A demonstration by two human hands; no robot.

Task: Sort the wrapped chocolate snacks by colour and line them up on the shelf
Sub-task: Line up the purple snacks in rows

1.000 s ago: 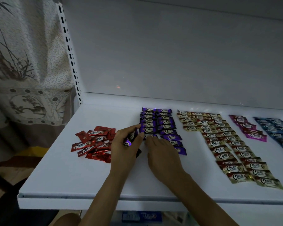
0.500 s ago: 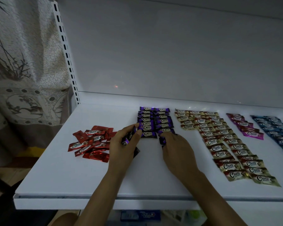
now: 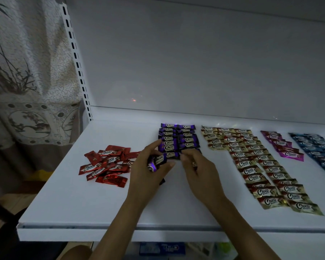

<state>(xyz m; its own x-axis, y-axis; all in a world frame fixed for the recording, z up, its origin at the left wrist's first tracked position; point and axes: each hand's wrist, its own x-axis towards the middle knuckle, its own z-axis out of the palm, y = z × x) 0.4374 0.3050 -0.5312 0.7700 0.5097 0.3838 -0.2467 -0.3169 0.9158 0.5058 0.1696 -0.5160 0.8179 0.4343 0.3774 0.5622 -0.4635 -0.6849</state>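
Wrapped chocolate snacks lie on a white shelf. A loose heap of red snacks sits at the left. Two rows of purple snacks run from the back wall toward me. My left hand grips a bunch of purple snacks just in front of the left purple row. My right hand has its fingertips curled on a purple snack at the near end of the right row; the hand hides most of that snack.
Gold snacks lie in long rows right of the purple ones. Further right are a pink row and blue rows at the frame edge. A slotted upright and a patterned curtain stand at the left.
My right hand moved from the left purple row to the near end of the right row and drew back a little. The purple snacks that lay loose there are now covered or gathered. The left hand keeps its bunch.
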